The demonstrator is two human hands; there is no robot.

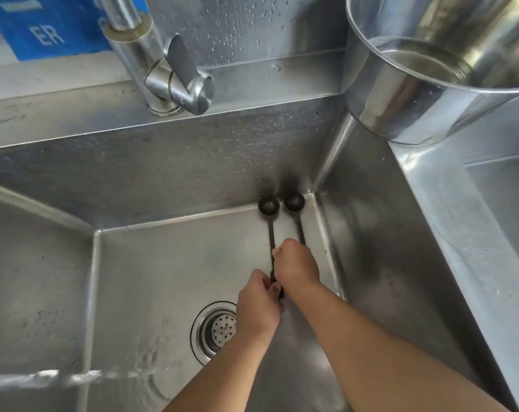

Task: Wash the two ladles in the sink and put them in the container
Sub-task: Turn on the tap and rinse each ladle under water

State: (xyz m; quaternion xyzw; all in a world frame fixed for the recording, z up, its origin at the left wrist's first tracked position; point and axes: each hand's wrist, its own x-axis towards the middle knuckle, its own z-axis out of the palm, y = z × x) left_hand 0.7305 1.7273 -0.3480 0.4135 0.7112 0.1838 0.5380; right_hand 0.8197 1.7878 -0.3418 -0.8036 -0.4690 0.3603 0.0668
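Note:
Two dark long-handled ladles lie side by side on the sink floor, bowls toward the far right corner: the left ladle (pixel 269 205) and the right ladle (pixel 294 201). My left hand (pixel 259 304) grips the near end of the left ladle's handle. My right hand (pixel 296 264) is closed further up, over both handles; its fingers touch the left handle, and what it grips is hidden. The steel container (pixel 400 93), holding some water, stands on the counter at the back right.
The steel sink (pixel 163 263) is deep, with a drain strainer (pixel 219 331) near its middle. The tap (pixel 163 69) rises at the back; a stream of water (pixel 59 379) lands at the front left. A second basin (pixel 504 203) lies to the right.

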